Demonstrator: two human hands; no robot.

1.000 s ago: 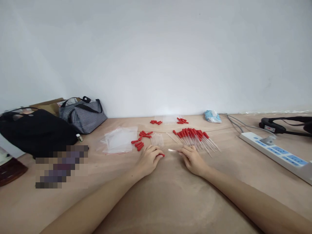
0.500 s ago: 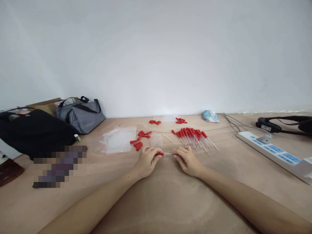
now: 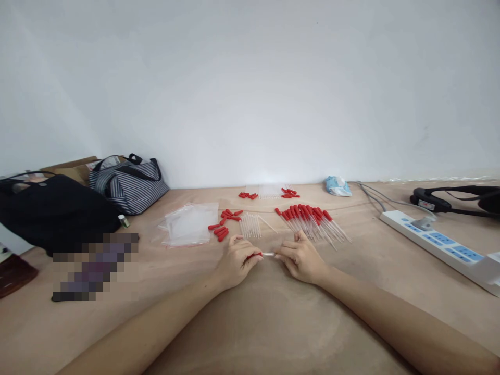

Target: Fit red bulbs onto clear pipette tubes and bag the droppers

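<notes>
My left hand (image 3: 237,263) pinches a red rubber bulb (image 3: 254,255), mostly covered by the fingers. From its right end a clear dropper tube (image 3: 268,254) runs level into the closed fingers of my right hand (image 3: 300,259). Whether the tube is seated inside the bulb cannot be made out. Beyond the left hand lie loose red bulbs (image 3: 222,234) and a row of clear tubes (image 3: 250,226). One more tube (image 3: 268,224) lies slanted beside that row. Past my right hand, droppers with red bulbs on them (image 3: 308,216) are fanned out in a pile.
Clear plastic bags (image 3: 189,225) lie at the left, near a striped bag (image 3: 135,182) and a black bag (image 3: 58,208). More red bulbs (image 3: 289,193) and tubes sit by the wall. A tissue pack (image 3: 338,186), power strip (image 3: 433,240) and black headset (image 3: 449,200) are at right.
Both hands have come slightly nearer to me and closer together, with less tube showing between them. The loose slanted tube has shifted a little left.
</notes>
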